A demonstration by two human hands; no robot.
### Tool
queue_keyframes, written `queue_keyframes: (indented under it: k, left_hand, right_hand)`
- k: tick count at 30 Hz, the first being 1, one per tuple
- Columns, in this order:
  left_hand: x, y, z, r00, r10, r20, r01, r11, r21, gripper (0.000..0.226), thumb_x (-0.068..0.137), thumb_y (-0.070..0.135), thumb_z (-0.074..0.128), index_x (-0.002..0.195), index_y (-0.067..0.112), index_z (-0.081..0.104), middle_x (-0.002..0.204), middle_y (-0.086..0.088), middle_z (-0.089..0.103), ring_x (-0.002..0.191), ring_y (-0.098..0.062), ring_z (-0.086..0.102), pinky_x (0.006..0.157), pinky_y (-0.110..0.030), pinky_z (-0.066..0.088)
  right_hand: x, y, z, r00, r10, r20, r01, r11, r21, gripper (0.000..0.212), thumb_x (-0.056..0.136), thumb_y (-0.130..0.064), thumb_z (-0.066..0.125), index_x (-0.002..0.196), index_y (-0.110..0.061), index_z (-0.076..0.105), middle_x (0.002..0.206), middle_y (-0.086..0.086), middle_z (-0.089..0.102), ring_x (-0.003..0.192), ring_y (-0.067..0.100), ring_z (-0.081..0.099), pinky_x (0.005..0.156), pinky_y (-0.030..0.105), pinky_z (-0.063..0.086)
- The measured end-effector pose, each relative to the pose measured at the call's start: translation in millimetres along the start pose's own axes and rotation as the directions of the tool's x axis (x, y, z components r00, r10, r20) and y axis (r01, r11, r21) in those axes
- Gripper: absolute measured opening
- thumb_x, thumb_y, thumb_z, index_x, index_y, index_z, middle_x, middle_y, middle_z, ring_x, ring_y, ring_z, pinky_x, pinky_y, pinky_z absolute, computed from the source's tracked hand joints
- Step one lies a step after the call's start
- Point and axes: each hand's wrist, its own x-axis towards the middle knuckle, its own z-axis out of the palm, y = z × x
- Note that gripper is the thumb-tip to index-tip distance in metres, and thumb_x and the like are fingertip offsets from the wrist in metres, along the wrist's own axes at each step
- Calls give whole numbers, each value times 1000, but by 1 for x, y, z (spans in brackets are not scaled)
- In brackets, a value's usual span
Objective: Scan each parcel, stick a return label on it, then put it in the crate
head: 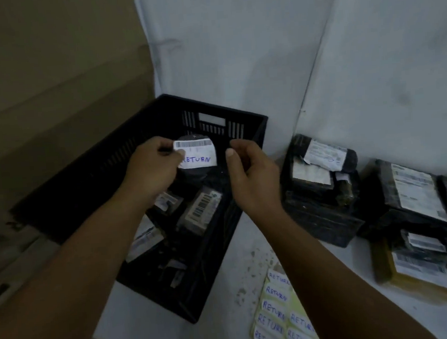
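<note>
A small round black parcel point(194, 173) with a barcode strip and a white RETURN label point(199, 159) hangs over the black plastic crate point(252, 137). My left hand point(154, 168) grips its left side, thumb on the label. My right hand point(249, 176) pinches the parcel's dark right edge with thumb and fingers. Several labelled black parcels point(197, 211) lie inside the crate below. A sheet of handwritten RETURN labels point(281, 312) lies on the white surface by my right forearm.
Stacks of black wrapped parcels point(320, 188) with white shipping labels sit to the right against the white wall, with more parcels point(412, 208) and a yellowish packet point(413, 285) further right. A large brown cardboard surface point(51, 102) stands left of the crate.
</note>
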Motion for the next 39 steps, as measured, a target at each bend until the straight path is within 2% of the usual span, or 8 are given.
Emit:
queue_keyframes:
  k: [9, 14, 18, 25, 30, 32, 35, 39]
  left_hand:
    - [90, -94, -24, 955, -275, 108, 220, 906, 361, 9, 94, 15, 60, 101, 10, 64, 105, -13, 63, 85, -24, 61, 70, -32, 53]
    - [113, -128, 2, 907, -363, 214, 235, 858, 456, 24, 95, 15, 60, 114, 3, 65, 112, -17, 63, 97, -32, 63, 77, -39, 59]
    - [116, -147, 24, 870, -418, 264, 278, 855, 438, 11, 94, 16, 60, 105, 12, 60, 109, -14, 60, 90, -30, 61, 64, -44, 61]
    - [114, -170, 41, 918, -298, 261, 134, 854, 503, 28, 96, 19, 59, 121, 7, 65, 118, -16, 65, 97, -30, 64, 75, -33, 55]
    - [116, -161, 37, 935, -272, 229, 123, 852, 509, 36, 93, 36, 65, 117, 9, 65, 112, -13, 66, 85, -30, 66, 62, -37, 58]
    - [116, -150, 38, 963, -199, 180, 78, 848, 524, 40, 92, 37, 67, 120, 10, 64, 118, -13, 66, 96, -29, 64, 74, -32, 52]
    - [112, -118, 43, 993, -64, 95, 20, 913, 408, 27, 92, 32, 68, 112, 15, 68, 112, -8, 68, 99, -24, 62, 81, -28, 46]
    - [85, -54, 56, 991, 133, 26, -136, 971, 197, 6, 91, 29, 66, 92, 24, 68, 87, 12, 65, 86, -10, 64, 72, -23, 48]
  right_hand:
    - [35, 15, 60, 952, -101, 288, 224, 873, -433, 21, 100, -27, 52, 101, -16, 70, 86, 1, 66, 71, 11, 56, 60, 24, 40]
    - [31, 24, 66, 945, -24, 328, 191, 852, -487, 21, 100, -31, 51, 98, -19, 69, 86, -1, 66, 73, 13, 60, 66, 36, 53]
    - [30, 26, 67, 955, -38, 296, 182, 860, -477, 19, 99, -31, 54, 99, -20, 70, 87, -1, 67, 73, 13, 60, 65, 35, 53]
    - [30, 28, 68, 960, -34, 276, 169, 862, -479, 19, 99, -32, 54, 98, -20, 70, 86, -2, 67, 72, 11, 59, 65, 33, 51]
    - [29, 26, 65, 973, -45, 228, 132, 913, -386, 17, 98, -26, 57, 99, -16, 70, 88, 0, 68, 75, 11, 60, 67, 34, 53]
    - [28, 24, 62, 985, -76, 153, 121, 942, -313, 14, 97, -21, 59, 100, -14, 71, 88, 1, 68, 75, 10, 61, 67, 32, 54]
    - [24, 23, 52, 992, -127, 28, 130, 956, -262, 13, 96, -19, 61, 101, -14, 71, 88, -2, 69, 76, 8, 62, 66, 27, 54]
    - [9, 32, 19, 989, -107, -107, 82, 972, -220, 14, 96, -25, 59, 103, -20, 71, 83, -9, 67, 74, 1, 61, 65, 13, 49]
